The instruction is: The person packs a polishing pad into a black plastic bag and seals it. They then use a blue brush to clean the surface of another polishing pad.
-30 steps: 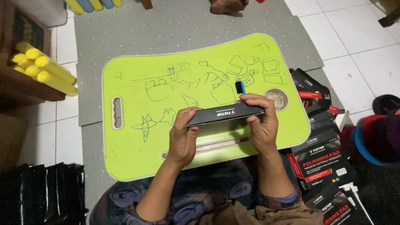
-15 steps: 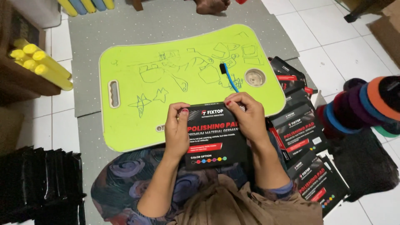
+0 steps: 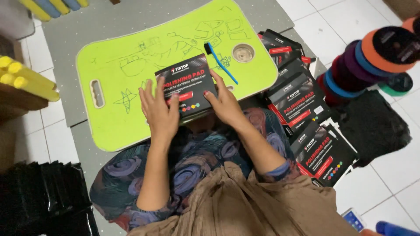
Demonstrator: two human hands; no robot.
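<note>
Pressing flat, fingers spread, left hand (image 3: pixel 159 111) and right hand (image 3: pixel 225 102) hide the black box's (image 3: pixel 186 83) lower edge (print blurred).

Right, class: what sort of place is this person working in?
Probably a home floor used for packing goods: white floor tiles, a green lap desk, a stack of black boxes and coloured foam pads beside the person.

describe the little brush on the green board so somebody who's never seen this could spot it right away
Start at the lime-green lap board covered in pen doodles. Near its far right end, beside a round cup recess, lies a slim brush by the black box under both hands. It alone has a thin blue handle with a short black bristle head.
</note>
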